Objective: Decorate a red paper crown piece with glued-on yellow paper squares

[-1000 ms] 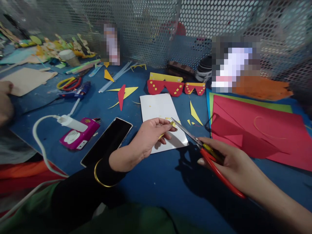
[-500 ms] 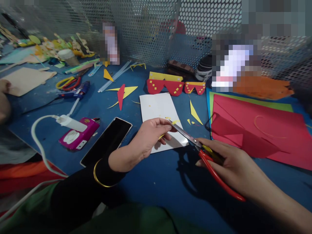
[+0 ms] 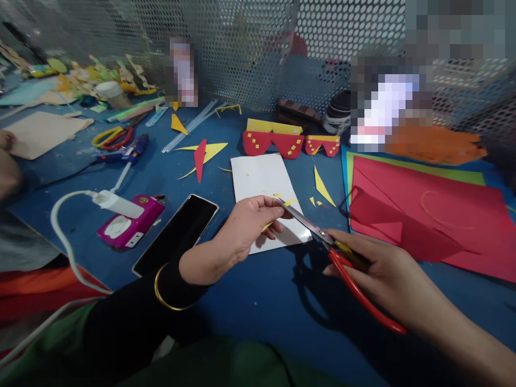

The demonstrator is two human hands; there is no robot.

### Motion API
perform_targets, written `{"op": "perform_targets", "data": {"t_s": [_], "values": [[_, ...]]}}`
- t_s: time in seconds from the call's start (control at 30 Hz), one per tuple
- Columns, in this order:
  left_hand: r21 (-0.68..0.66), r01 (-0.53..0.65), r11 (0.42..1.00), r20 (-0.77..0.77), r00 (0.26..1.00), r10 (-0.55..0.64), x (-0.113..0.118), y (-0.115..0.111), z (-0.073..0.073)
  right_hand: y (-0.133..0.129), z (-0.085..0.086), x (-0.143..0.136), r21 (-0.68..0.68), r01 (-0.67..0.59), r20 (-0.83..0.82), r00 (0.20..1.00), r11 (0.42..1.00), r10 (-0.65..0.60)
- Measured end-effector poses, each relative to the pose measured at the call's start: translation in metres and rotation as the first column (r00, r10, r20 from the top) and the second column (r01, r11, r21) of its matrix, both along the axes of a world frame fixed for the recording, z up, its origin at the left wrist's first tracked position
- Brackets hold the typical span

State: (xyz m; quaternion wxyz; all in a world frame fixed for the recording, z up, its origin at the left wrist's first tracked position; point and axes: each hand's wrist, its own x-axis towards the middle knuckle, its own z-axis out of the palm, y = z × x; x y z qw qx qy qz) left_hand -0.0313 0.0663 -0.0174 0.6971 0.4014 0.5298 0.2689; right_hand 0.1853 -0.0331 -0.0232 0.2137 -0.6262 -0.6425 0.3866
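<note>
Above the white sheet (image 3: 262, 174), my left hand (image 3: 253, 220) pinches a thin strip of yellow paper (image 3: 267, 226), mostly hidden by the fingers. My right hand (image 3: 382, 271) grips scissors (image 3: 322, 235) with one red and one yellow handle. Their blades look nearly closed, and the tips reach my left fingertips. Small yellow snippets (image 3: 291, 202) show near the tips. Beyond the sheet stand a larger red and yellow paper cut-out (image 3: 273, 141) and a smaller one (image 3: 322, 145), both dotted with yellow squares. A yellow paper scrap (image 3: 322, 185) lies right of the sheet.
A black phone (image 3: 177, 234) and a magenta power socket (image 3: 131, 223) lie left of my arm. Behind them are a blue glue gun (image 3: 131, 150) and other scissors (image 3: 113, 138). Red sheets (image 3: 435, 209) cover the right side. Another person's hand (image 3: 6, 141) is at the left edge.
Both hands and the scissors stay almost in place. The person's hand at the left edge has shifted slightly.
</note>
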Motion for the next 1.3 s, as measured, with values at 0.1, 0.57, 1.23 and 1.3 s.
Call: {"op": "perform_targets", "data": {"t_s": [0.1, 0.57, 1.23, 1.3], "values": [[0.004, -0.006, 1.0, 0.02, 1.0, 0.006, 0.0, 0.001, -0.002, 0.0, 0.001, 0.0, 0.009, 0.012, 0.011, 1.0, 1.0, -0.012], [0.008, -0.017, 1.0, -0.003, 1.0, 0.017, 0.001, 0.001, -0.001, 0.0, -0.003, 0.001, 0.025, -0.003, 0.009, 1.0, 1.0, 0.002], [0.004, 0.0, 1.0, 0.04, 0.999, 0.0, -0.003, 0.003, -0.011, -0.003, -0.01, 0.003, -0.112, 0.155, -0.169, 0.97, 0.982, -0.172], [0.028, -0.002, 1.0, 0.041, 0.999, 0.001, -0.004, 0.003, -0.013, -0.004, -0.01, 0.003, -0.136, 0.141, -0.155, 0.975, 0.981, -0.162]]}}
